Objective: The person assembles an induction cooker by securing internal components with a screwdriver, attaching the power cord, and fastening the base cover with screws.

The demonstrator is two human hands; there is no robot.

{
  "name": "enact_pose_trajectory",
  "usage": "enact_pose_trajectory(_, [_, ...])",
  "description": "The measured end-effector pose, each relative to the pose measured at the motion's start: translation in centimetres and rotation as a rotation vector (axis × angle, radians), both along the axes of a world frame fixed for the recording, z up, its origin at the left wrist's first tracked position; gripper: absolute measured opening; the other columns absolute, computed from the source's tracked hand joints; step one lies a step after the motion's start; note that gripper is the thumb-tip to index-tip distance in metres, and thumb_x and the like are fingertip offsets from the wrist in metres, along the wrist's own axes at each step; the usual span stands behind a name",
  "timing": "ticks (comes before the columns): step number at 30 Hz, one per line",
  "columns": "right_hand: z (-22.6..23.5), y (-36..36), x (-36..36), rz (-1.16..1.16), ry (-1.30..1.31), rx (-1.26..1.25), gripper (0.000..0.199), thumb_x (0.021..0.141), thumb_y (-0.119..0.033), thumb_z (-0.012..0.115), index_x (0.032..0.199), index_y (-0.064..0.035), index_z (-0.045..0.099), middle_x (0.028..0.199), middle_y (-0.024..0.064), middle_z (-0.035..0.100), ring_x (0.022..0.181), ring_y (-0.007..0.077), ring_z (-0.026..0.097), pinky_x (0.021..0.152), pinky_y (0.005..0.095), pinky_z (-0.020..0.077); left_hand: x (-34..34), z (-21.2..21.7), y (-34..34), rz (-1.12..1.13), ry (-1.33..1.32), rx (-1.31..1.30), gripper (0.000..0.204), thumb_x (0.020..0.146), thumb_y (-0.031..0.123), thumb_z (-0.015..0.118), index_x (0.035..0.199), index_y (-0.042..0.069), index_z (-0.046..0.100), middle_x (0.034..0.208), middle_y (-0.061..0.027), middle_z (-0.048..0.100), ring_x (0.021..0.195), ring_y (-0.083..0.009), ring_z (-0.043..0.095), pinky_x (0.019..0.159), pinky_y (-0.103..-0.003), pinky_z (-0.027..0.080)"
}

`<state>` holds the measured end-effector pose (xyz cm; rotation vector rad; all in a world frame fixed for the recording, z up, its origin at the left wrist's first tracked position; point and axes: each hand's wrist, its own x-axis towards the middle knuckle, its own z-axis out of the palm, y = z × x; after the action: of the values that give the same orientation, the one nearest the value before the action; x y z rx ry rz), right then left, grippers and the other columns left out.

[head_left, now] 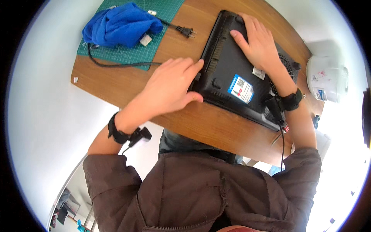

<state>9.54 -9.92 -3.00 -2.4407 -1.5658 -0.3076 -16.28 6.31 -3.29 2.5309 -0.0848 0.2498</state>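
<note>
A black appliance point(228, 63) is lying underside-up on a wooden table point(216, 125). The left hand point(166, 86), thumb spread from fingers, is seemingly touching its left edge; the right hand point(259, 45) is resting on top, thumb likewise spread.

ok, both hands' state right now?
Left hand: open, at the left edge of the flat black plastic appliance.
Right hand: open, resting on its upward face.

Has a brown wood-grained counter point(216, 127) at the middle, between a plain white left wall point(42, 96) and a pale upper-right wall point(291, 19). Glares along the right side, washed nearly to white. Opens at lower left onto dark clutter point(63, 205), too small to tell apart.
</note>
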Motion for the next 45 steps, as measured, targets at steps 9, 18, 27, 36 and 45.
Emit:
enact_pose_trajectory(9, [2.5, -1.0, -10.0, 0.277, 0.074, 0.003, 0.072, 0.102, -0.048, 0.055, 0.158, -0.0069, 0.036, 0.165, 0.0145, 0.035, 0.154, 0.0334, 0.030, 0.125, 0.0547, 0.0208, 0.4, -0.5, 2.1, -0.087, 0.086, -0.138, 0.072, 0.076, 0.011, 0.083, 0.142, 0.000, 0.058, 0.098, -0.0154, 0.063, 0.089, -0.0317, 0.066, 0.080, -0.041, 0.054])
enact_pose_trajectory(18, [4.3, -1.2, -11.5, 0.261, 0.036, -0.120, 0.051, 0.103, -0.026, 0.055, 0.147, -0.0013, 0.050, 0.153, 0.0252, 0.044, 0.146, 0.0376, 0.039, 0.121, 0.0496, 0.0302, 0.3, -0.9, 1.4, -0.069, 0.001, -0.034, 0.064, 0.078, 0.006, 0.080, 0.137, -0.001, 0.059, 0.104, -0.0171, 0.062, 0.090, -0.0338, 0.066, 0.080, -0.042, 0.054])
enact_pose_trajectory(27, [2.5, -1.1, -11.3, 0.281, 0.002, -0.085, 0.055, 0.098, -0.031, 0.058, 0.147, -0.0075, 0.054, 0.156, 0.0160, 0.046, 0.150, 0.0370, 0.036, 0.123, 0.0580, 0.0269, 0.5, -1.0, 2.0, -0.114, 0.019, -0.039, 0.069, 0.074, 0.010, 0.083, 0.138, -0.001, 0.059, 0.108, -0.0153, 0.059, 0.102, -0.0343, 0.061, 0.088, -0.043, 0.051])
enact_pose_trajectory(36, [2.6, -1.1, -11.5, 0.285, -0.012, -0.102, 0.049, 0.097, -0.029, 0.058, 0.140, -0.0051, 0.058, 0.153, 0.0162, 0.048, 0.149, 0.0374, 0.037, 0.122, 0.0577, 0.0286, 0.9, -0.7, 1.9, -0.121, -0.009, 0.140, 0.064, 0.073, 0.013, 0.084, 0.132, 0.001, 0.062, 0.112, -0.0137, 0.063, 0.104, -0.0353, 0.062, 0.090, -0.041, 0.052])
enact_pose_trajectory(45, [1.3, -1.3, -10.3, 0.348, -0.045, -0.052, 0.042, 0.099, -0.032, 0.056, 0.129, -0.0043, 0.063, 0.144, 0.0135, 0.056, 0.148, 0.0330, 0.039, 0.123, 0.0570, 0.0264, -0.4, -1.6, 3.5, -0.061, -0.093, -0.056, 0.027, 0.085, 0.011, 0.078, 0.107, 0.001, 0.067, 0.101, -0.0140, 0.067, 0.098, -0.0334, 0.065, 0.086, -0.040, 0.053])
